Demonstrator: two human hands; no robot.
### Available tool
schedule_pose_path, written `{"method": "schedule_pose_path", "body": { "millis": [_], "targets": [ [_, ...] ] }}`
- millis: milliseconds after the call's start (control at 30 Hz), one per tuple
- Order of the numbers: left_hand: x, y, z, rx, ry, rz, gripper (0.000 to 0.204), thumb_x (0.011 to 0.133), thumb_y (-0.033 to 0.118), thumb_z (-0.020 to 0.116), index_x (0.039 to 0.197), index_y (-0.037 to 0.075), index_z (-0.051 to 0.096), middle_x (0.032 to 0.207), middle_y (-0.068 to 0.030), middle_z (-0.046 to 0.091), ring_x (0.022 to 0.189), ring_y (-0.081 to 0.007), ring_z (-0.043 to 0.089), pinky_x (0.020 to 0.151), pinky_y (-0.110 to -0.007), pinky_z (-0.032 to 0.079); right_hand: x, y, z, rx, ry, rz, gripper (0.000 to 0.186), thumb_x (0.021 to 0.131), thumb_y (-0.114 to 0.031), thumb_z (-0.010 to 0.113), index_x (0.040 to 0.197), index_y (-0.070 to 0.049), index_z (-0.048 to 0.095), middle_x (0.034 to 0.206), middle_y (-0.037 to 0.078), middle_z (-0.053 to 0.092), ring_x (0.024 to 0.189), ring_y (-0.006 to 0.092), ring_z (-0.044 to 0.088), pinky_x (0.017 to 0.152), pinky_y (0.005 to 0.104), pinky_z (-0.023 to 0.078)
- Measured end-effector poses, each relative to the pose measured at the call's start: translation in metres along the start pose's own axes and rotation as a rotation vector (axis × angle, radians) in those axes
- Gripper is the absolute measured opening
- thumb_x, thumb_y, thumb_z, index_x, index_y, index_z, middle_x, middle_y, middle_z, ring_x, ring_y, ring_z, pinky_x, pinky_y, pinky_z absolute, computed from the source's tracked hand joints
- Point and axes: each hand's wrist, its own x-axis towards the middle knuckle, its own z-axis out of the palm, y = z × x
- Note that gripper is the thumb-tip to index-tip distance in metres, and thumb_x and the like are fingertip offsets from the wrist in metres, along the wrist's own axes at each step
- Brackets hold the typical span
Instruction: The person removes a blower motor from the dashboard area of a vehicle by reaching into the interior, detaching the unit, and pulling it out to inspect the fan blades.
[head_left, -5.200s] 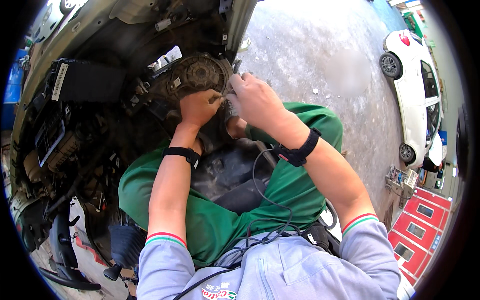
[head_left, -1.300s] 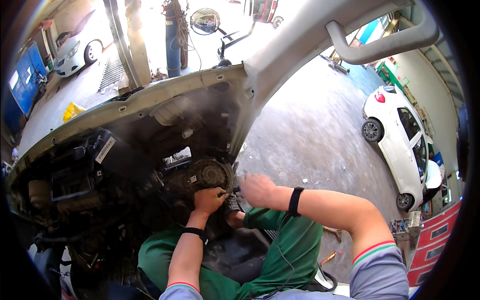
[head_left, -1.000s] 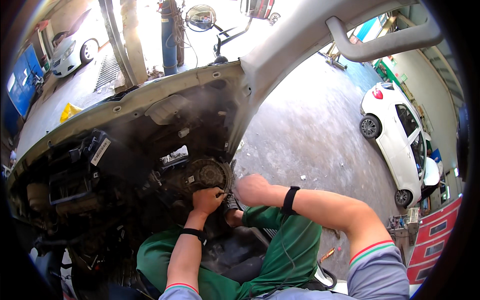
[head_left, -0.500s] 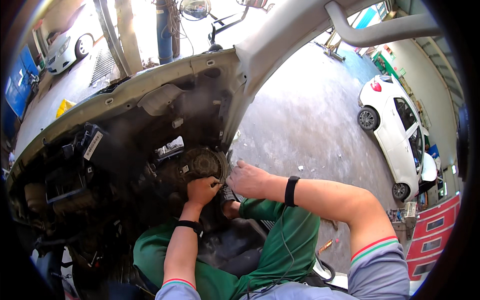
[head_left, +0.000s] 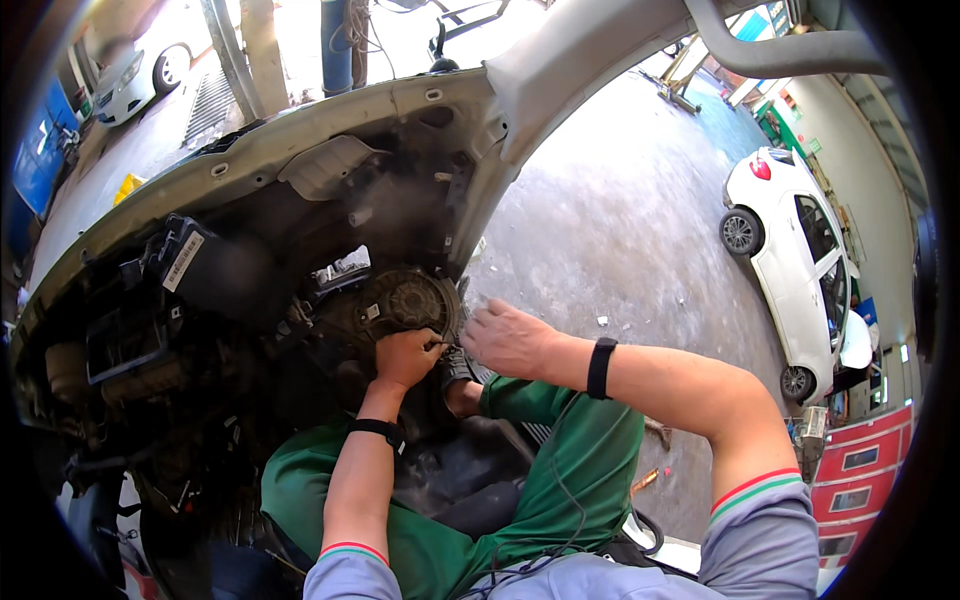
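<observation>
Inside the stripped front of a car cabin, a round, ribbed dark housing (head_left: 412, 298) sits low under the bare dashboard area. Just below its lower edge my left hand (head_left: 405, 358) is closed in a pinch, with a small dark piece too tiny to name at its fingertips. My right hand (head_left: 508, 338), a little to the right, has its fingers curled together beside the housing's right edge. Whatever it may hold is hidden. The two sets of fingertips are close to each other, above my shoe (head_left: 456, 366).
The cabin's metal frame (head_left: 330, 125) arches overhead and joins a pale pillar (head_left: 540, 100). Exposed wiring and a black box with a label (head_left: 183, 258) fill the left. A white car (head_left: 790, 260) stands on the workshop floor at right. A thin cable (head_left: 565, 470) lies across my green trousers.
The view has tilted slightly, so the housing and both hands appear higher. My right hand has shifted a little to the right; my left hand keeps its pinch by the housing.
</observation>
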Motion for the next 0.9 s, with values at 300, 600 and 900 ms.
{"method": "schedule_pose_path", "body": {
  "millis": [300,600,900],
  "targets": [
    [-0.009,-0.001,0.006,0.039,-0.009,0.002,0.02,0.078,0.041,0.079,0.084,0.022,0.079,0.075,-0.0054,0.073,0.069,-0.0275,0.07,0.061,-0.04,0.054,0.029,-0.001,0.011,0.645,-0.422,0.666,0.031,0.094,-0.026,0.056,0.085,0.001,0.067,0.087,0.02,0.071,0.087,0.0366,0.069,0.077,0.0484,0.052],
    [-0.002,0.0,0.0,0.037,0.002,0.004,0.019,0.078,0.04,0.078,0.084,0.022,0.079,0.074,-0.0063,0.072,0.069,-0.0284,0.07,0.061,-0.041,0.054,-0.001,-0.017,0.006,0.407,-0.231,0.608,0.028,0.09,-0.028,0.062,0.092,0.0,0.062,0.093,0.018,0.069,0.09,0.0352,0.068,0.078,0.0461,0.051],
    [-0.007,-0.002,0.003,0.031,-0.02,-0.005,0.015,0.078,0.037,0.077,0.085,0.024,0.078,0.075,-0.0064,0.072,0.069,-0.0281,0.07,0.062,-0.041,0.055,0.028,-0.008,-0.008,0.278,-0.35,0.122,0.022,0.086,-0.024,0.061,0.091,-0.002,0.066,0.087,0.014,0.071,0.084,0.0308,0.069,0.077,0.0413,0.049]
  ]
}}
